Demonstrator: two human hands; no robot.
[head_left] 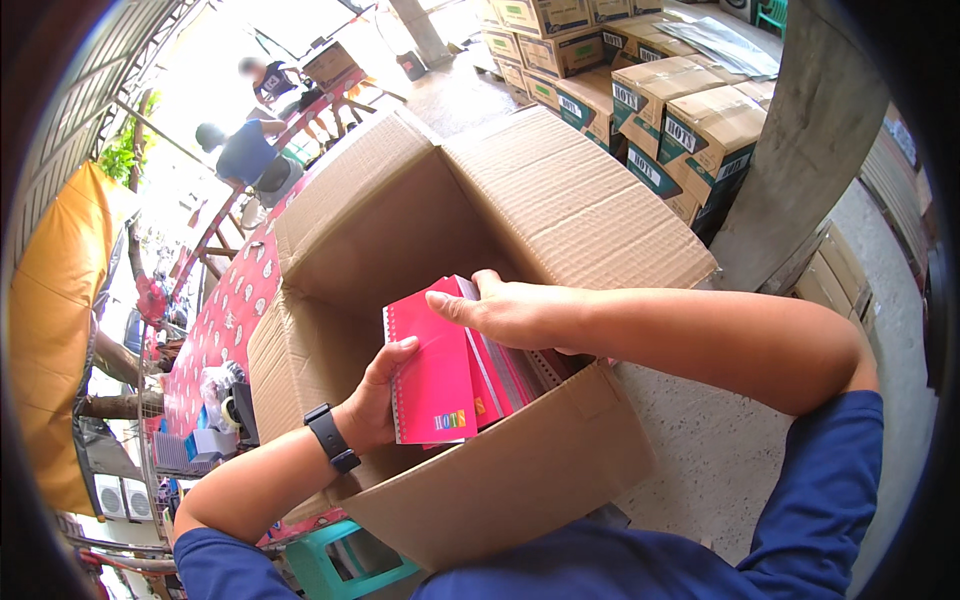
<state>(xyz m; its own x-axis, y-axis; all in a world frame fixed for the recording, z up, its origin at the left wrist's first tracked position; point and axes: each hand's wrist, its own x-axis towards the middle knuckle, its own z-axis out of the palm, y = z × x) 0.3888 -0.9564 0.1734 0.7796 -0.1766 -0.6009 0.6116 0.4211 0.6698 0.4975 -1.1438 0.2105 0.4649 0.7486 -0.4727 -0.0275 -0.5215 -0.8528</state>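
Observation:
A bundle of pink-covered notebooks [432, 375], with punched holes along their edges, is tilted inside an open cardboard box [500, 490]. My left hand [374, 402], below a black watch, grips the bundle at its left edge, thumb on the front cover and fingers hidden behind. At the upper right of the bundle, my right hand [515, 312] is closed over the notebooks' top edges, its thumb lying on the pink cover. More notebooks, seen edge-on, lean in a row beside it toward the box's right wall. The near part of the box's floor is hidden.
The box flaps [585, 195] stand spread outward. Below the box is a turquoise plastic stool [345, 560]. A long table with a red patterned cover [235, 310] runs along the left, with two people beyond. Stacked cartons [690, 130] and a concrete pillar [815, 150] stand at right.

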